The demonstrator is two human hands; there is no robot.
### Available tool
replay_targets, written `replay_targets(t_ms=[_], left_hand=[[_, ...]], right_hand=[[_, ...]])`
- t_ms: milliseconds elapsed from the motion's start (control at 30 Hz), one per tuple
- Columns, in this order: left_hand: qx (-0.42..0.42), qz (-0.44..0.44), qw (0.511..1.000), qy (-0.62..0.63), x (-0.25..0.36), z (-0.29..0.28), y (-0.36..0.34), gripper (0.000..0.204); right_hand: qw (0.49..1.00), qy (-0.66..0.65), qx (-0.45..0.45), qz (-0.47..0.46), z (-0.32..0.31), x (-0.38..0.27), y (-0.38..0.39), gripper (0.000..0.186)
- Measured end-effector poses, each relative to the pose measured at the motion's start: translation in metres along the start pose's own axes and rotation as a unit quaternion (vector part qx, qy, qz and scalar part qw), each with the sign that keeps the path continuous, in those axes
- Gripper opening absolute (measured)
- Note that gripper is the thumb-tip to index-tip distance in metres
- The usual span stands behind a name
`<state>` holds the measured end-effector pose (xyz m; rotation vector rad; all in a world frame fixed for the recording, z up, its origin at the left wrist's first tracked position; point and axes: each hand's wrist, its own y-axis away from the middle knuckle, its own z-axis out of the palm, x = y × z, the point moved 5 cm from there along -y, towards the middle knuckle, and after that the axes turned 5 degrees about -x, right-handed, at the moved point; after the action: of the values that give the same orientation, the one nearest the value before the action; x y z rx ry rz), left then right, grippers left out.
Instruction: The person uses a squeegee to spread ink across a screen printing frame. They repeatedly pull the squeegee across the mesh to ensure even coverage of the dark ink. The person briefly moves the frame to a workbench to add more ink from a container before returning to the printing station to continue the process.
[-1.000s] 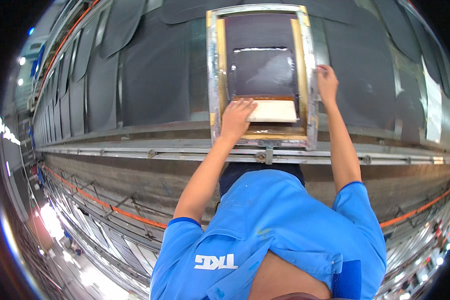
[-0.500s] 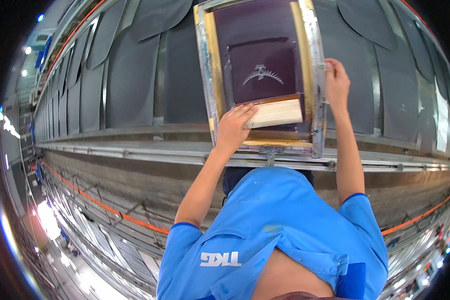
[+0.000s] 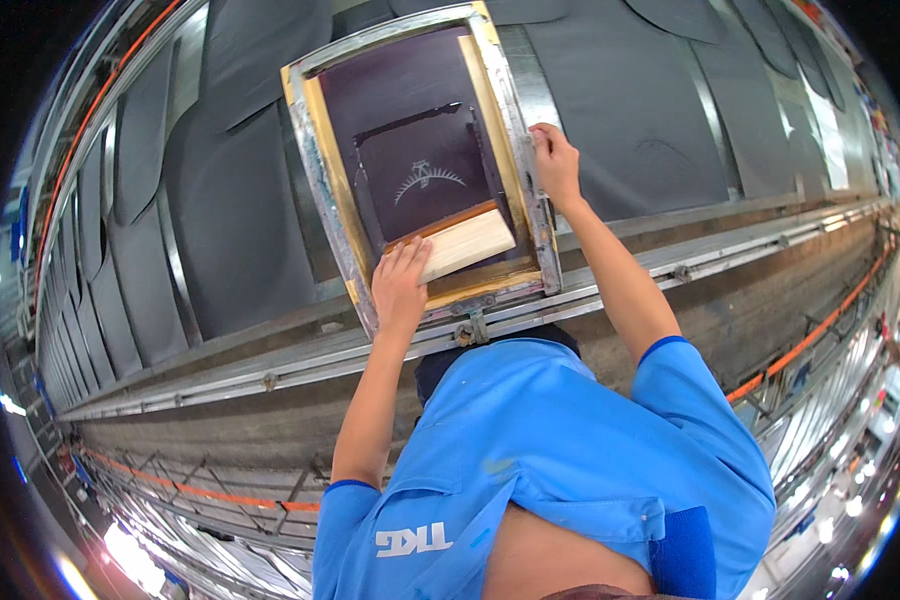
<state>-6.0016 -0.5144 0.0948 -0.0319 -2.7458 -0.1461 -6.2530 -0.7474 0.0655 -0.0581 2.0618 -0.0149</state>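
My left hand [image 3: 400,290] is closed on the left end of a wooden squeegee [image 3: 470,246] with a brown blade edge. The squeegee lies tilted across the near end of a printing screen, inside its metal frame [image 3: 511,100]. Dark purple mesh [image 3: 400,80] fills the frame, with a pale arched emblem [image 3: 430,180] beyond the squeegee. My right hand [image 3: 556,162] has its fingers curled and pressed together on the frame's right side. The frame's near end meets a metal rail through a bracket [image 3: 475,325]. The sheet under the mesh is hidden.
Dark grey sheets [image 3: 230,200] lie in a row along the long table, with metal strips between them. One sheet right of the frame bears a faint dark mark [image 3: 660,150]. The metal rail [image 3: 630,282] runs along the near edge. Beyond the aisle behind me stands another row with an orange line.
The screen has shifted left along the rail with both hands and the squeegee, uncovering more of the sheet on its right. My view has also turned, so the table slants now.
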Motion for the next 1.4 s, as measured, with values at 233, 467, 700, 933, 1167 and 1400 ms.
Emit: replay_targets(t_ms=[233,467,700,933,1167,1400], left_hand=[[-0.004,0.04,0.999,-0.008,-0.01,0.015,0.056,0.075],[0.017,0.036,0.997,-0.068,-0.017,0.009,0.004,0.069],[0.062,0.047,0.994,0.075,-0.063,-0.049,-0.151,0.044],[0.052,0.028,0.998,0.02,-0.058,-0.027,-0.149,0.044],[0.009,0.016,1.0,0.006,-0.031,0.004,-0.044,0.059],[0.073,0.001,0.996,0.048,-0.064,-0.041,-0.164,0.046]], right_hand=[[1.0,0.013,0.009,0.001,0.015,0.012,-0.005,0.025],[0.978,0.199,-0.066,-0.008,0.004,0.015,-0.012,0.029],[0.885,0.287,-0.248,-0.27,0.041,-0.108,-0.024,0.065],[0.902,0.262,-0.244,-0.24,0.08,-0.06,0.006,0.046],[0.907,0.241,-0.264,-0.222,0.048,-0.057,0.103,0.054],[0.911,0.255,-0.222,-0.236,0.077,-0.076,-0.017,0.043]])
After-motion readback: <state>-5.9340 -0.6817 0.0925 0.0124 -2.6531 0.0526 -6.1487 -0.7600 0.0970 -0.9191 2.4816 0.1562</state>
